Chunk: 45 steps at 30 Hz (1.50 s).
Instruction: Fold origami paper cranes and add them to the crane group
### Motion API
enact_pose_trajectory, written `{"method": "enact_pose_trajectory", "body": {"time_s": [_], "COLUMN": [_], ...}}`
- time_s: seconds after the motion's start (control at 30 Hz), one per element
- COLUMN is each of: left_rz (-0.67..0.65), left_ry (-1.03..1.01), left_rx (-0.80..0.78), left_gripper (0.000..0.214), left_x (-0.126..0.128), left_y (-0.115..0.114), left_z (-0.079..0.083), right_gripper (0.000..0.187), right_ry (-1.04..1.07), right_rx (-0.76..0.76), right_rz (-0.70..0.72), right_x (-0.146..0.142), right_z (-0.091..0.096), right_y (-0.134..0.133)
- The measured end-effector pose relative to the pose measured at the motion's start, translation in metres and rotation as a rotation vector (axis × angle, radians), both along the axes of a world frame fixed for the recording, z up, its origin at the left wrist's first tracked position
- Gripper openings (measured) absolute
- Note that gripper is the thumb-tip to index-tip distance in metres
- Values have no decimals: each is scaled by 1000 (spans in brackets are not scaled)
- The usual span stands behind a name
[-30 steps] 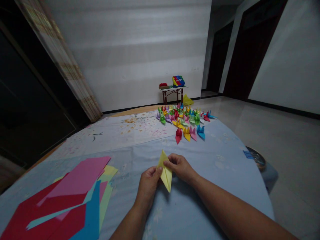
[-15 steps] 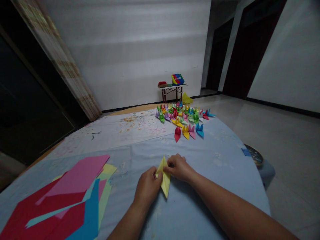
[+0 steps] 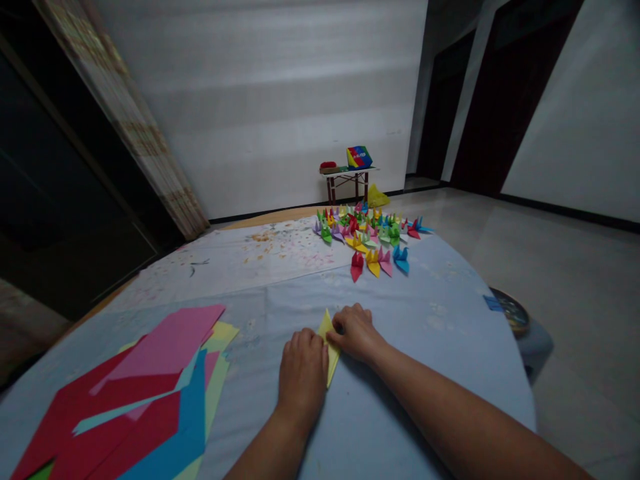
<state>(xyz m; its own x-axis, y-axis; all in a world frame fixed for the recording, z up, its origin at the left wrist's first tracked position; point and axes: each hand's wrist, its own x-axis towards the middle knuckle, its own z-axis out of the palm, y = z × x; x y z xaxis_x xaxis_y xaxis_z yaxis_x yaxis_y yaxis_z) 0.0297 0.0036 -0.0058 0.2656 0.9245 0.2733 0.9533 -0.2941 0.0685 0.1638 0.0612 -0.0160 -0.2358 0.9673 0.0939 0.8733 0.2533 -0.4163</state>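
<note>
A pale yellow folded paper (image 3: pixel 325 325), long and pointed at both ends, lies on the table in front of me. My left hand (image 3: pixel 304 367) covers its left side, fingers together and pressed down on it. On the other side, my right hand (image 3: pixel 356 331) pinches the paper's right edge near the middle between thumb and forefinger. Parts of the paper are hidden under both hands. Beyond it stand several finished paper cranes, with a red crane (image 3: pixel 357 266) and a blue crane (image 3: pixel 401 259) in the nearest row.
To the left lies a loose pile of coloured paper sheets, a pink sheet (image 3: pixel 165 343) on top. A blue floral tablecloth (image 3: pixel 430 373) covers the round table. Past the right edge is a stool (image 3: pixel 537 347) with a round tin on it. A small table (image 3: pixel 347 175) stands by the wall.
My left hand has turned over the paper, its fingers now lying across the left side. The paper looks narrower. My right hand keeps its pinch, and the view has shifted slightly.
</note>
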Motion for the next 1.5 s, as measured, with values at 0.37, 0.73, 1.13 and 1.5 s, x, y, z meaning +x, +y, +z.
{"method": "enact_pose_trajectory", "body": {"time_s": [0.37, 0.73, 1.13, 1.5], "left_rz": [-65, -104, -131, -138], "left_ry": [78, 24, -35, -50], "left_rx": [-244, -67, -87, -47], "left_gripper": [27, 31, 30, 30], "left_x": [3, -11, -13, -14], "left_y": [-11, -16, -12, -9], "left_z": [20, -14, -19, -24], "right_gripper": [22, 23, 18, 20], "right_ry": [40, 91, 51, -7], "right_rx": [-17, -40, 1, 31], "right_rz": [-7, -27, -62, -117], "right_x": [3, 4, 0, -3], "right_z": [3, 5, 1, 2], "right_y": [1, 5, 9, 15]}}
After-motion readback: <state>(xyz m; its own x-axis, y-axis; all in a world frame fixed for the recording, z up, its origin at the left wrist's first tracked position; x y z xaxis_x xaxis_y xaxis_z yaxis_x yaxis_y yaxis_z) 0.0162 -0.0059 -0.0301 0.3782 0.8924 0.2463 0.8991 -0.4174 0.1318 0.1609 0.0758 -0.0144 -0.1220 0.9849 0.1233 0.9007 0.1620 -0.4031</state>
